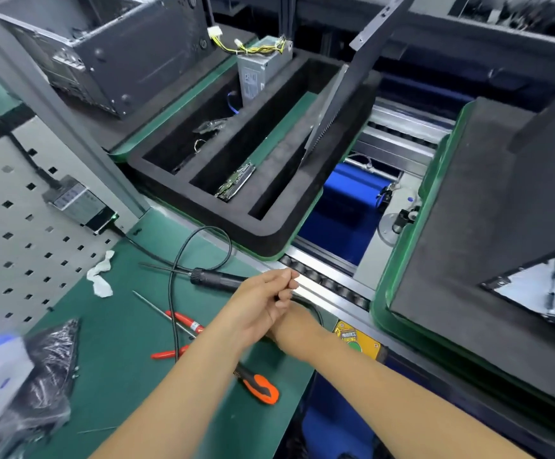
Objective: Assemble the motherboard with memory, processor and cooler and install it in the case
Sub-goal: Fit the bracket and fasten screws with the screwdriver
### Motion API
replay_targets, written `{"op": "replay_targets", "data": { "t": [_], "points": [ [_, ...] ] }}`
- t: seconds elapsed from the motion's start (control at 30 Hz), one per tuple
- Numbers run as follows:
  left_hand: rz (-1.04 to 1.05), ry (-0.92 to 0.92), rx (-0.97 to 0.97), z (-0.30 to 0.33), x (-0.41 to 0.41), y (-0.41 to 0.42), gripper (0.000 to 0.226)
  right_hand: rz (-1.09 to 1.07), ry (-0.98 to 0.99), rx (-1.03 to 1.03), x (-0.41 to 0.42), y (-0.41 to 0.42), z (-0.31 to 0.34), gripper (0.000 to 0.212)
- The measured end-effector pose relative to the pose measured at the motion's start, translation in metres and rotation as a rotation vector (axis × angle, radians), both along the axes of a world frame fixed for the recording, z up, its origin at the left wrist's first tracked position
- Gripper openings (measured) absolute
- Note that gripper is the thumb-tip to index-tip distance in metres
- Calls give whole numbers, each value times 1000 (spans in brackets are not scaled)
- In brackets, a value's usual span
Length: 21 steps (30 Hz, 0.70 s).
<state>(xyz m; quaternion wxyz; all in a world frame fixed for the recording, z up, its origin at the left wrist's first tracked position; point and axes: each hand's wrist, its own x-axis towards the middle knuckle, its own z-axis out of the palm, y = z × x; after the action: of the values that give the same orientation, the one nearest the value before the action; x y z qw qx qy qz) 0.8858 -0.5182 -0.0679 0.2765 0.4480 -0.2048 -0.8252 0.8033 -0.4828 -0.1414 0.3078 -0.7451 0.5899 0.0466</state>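
My left hand (262, 299) hovers over the conveyor's front rail with its fingers curled; nothing shows between them. It lies across my right wrist (292, 329), and my right hand is hidden beneath it. A black electric screwdriver (219, 279) lies on the green mat, and its front end disappears under my hands. Whether either hand grips it cannot be seen. A black foam tray (269, 240) on the conveyor holds a grey power supply (256, 74) and a small drive or board (236, 183). One dark computer case (103, 44) stands at the back left; another open case (534, 279) sits on the right pallet.
On the green mat (120, 326) lie a red-handled screwdriver (183, 321), an orange-and-black screwdriver (259, 385), a white rag (100, 276) and a dark plastic bag (47, 369). A perforated panel (21, 243) stands on the left. Between the pallets a blue gap (342, 210) opens.
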Motion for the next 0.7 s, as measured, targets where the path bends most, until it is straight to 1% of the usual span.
{"op": "replay_targets", "data": {
  "t": [0.07, 0.13, 0.17, 0.23, 0.27, 0.3, 0.33, 0.4, 0.5, 0.53, 0.57, 0.63, 0.7],
  "points": [
    [-23, -7, -26, 5, -6, 0, 12, -45, -26, 29, 1, 1, -1, 30],
    [-39, -18, -50, 12, -12, 0, 16, -140, -120, -13, 1, 5, 3, 36],
    [-48, -22, -62, 15, -14, -1, 15, -167, -130, -24, -1, 8, 7, 40],
    [-68, -27, -91, 21, -19, -1, 14, -135, -137, -17, -5, 14, 17, 44],
    [-77, -28, -105, 25, -22, -1, 14, -166, -161, 29, -11, 17, 27, 44],
    [-83, -26, -119, 29, -26, -1, 14, -198, -185, 30, -19, 19, 39, 40],
    [-89, -20, -128, 32, -31, 0, 13, -209, -198, 25, -32, 21, 53, 32],
    [-103, 16, -126, 42, -46, -1, 9, -261, -262, 8, -66, 27, 82, 12],
    [-145, 117, -108, 65, -78, 0, 9, -386, -394, -2, -130, 45, 132, 14],
    [-172, 150, -110, 75, -91, 1, 10, -438, -439, -18, -153, 54, 149, 13],
    [-206, 171, -120, 85, -105, 3, 11, -498, -469, -49, -177, 64, 165, 16],
    [-277, 191, -159, 107, -137, 7, 12, -637, -534, -165, -224, 87, 194, 23],
    [-338, 214, -195, 131, -175, 14, 12, -780, -586, -317, -268, 114, 220, 26]
  ]
}}
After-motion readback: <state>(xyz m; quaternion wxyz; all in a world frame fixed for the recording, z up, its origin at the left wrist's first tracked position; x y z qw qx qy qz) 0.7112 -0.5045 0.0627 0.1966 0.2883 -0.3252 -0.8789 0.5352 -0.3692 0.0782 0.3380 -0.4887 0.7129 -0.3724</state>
